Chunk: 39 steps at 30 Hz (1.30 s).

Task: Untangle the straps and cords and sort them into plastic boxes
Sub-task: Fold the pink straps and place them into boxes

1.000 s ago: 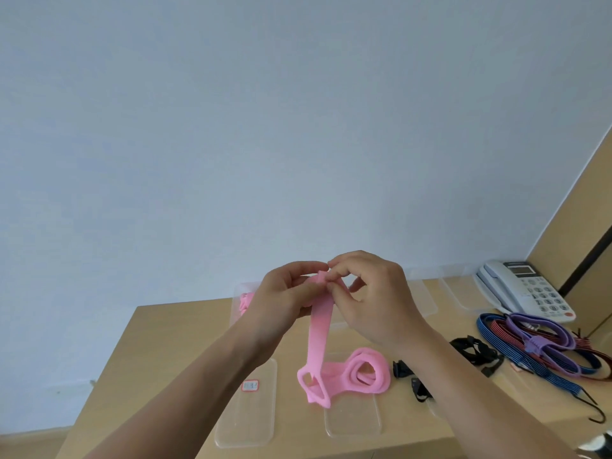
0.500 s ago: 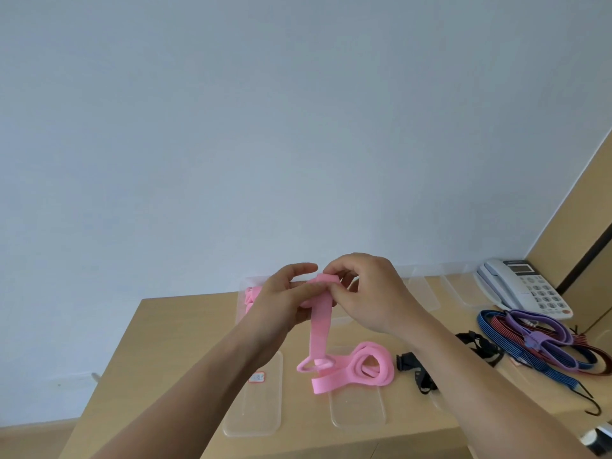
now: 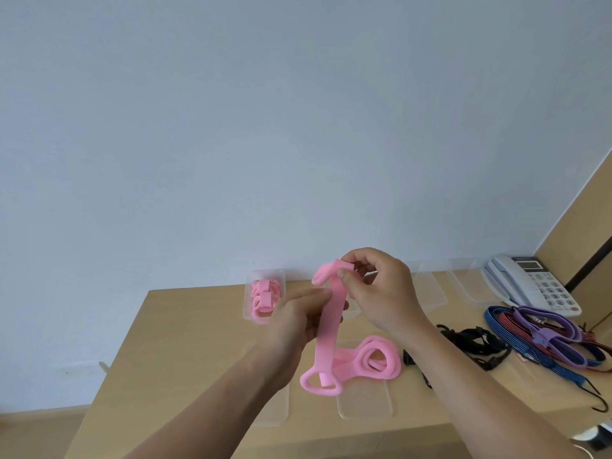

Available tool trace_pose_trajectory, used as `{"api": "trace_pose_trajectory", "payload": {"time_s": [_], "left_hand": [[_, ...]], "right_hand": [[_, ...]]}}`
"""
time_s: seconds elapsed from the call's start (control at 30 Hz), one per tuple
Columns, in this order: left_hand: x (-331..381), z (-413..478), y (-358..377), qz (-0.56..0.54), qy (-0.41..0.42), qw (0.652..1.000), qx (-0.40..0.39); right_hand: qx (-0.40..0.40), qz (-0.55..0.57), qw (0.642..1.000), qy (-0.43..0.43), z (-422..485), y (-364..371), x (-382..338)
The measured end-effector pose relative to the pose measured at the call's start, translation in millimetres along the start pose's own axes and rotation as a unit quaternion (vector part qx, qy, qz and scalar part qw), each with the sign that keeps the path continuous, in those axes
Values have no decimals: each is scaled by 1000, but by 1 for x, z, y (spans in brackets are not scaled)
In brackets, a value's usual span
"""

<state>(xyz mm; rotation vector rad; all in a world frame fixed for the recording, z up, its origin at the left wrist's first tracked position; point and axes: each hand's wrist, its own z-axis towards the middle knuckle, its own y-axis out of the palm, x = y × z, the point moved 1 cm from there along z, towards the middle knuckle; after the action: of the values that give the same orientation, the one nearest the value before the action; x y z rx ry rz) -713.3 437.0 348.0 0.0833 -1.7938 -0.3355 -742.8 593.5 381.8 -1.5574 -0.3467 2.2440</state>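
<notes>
Right grip [image 3: 374, 293] pinching folded top of pink strap [image 3: 328, 336], left grip [image 3: 298, 323] lightly holding it just below, coils on table [image 3: 185, 326].

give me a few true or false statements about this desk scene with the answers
The right hand pinches the pink strap at its top end. True.
The clear box at the back left holds coiled pink straps. True.
The telephone sits at the far left. False: it is at the far right.
The purple strap lies inside a box. False: it lies on the striped cords beside the telephone.
</notes>
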Motion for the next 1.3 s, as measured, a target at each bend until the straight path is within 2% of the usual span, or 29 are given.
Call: {"api": "trace_pose_trajectory", "payload": {"time_s": [0.13, 0.4, 0.6, 0.83, 0.97, 1.1, 1.3], "left_hand": [[1, -2, 2, 33, 25, 999, -16], [1, -1, 2, -4, 37, 999, -1], [5, 5, 4, 4, 58, 998, 11], [1, 10, 1, 22, 57, 998, 21], [-6, 9, 0, 79, 65, 994, 23], [-6, 7, 0, 116, 78, 990, 25], [-8, 5, -1, 130, 33, 990, 38]], "right_hand": [[9, -30, 999, -22, -4, -2, 6], [56, -74, 983, -161, -10, -3, 7], [78, -105, 964, -232, -12, 1, 7], [8, -117, 970, -211, -16, -3, 5], [-65, -115, 987, -91, -9, -12, 7], [-157, -128, 978, -58, -6, -9, 8], [-124, -138, 981, -62, -11, -6, 12]]}}
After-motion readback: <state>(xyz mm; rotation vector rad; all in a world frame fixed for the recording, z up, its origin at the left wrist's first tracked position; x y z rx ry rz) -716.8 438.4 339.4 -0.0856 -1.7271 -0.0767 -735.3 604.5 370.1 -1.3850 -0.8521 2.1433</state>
